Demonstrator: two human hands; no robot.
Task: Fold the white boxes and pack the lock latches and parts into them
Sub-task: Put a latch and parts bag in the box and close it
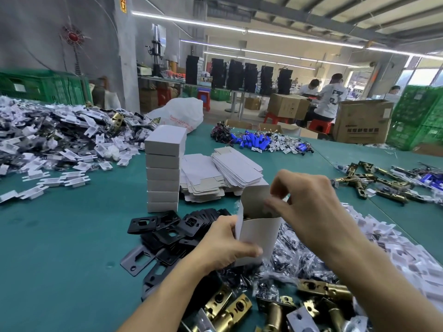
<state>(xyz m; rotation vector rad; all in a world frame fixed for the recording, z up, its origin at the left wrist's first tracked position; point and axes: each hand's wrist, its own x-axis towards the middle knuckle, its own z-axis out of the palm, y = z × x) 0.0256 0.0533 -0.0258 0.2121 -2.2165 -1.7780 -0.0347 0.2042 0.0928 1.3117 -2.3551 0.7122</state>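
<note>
My left hand [225,243] grips an upright white box [260,233] by its lower left side, thumb across the front. The box's top is open, and dark and brass parts show inside. My right hand [304,202] is over the opening, fingers curled and pinching at the box's back flap. Brass lock latches [230,307] lie near the front edge. Black strike plates [167,231] are piled left of the box, and bagged small parts [294,259] lie to its right.
A stack of folded white boxes [164,168] stands behind, with flat box blanks [215,176] beside it. White plastic pieces [55,140] heap at the left. Blue battery packs [256,140] and more latches [374,183] lie further back on the green table [60,236]. People work in the background.
</note>
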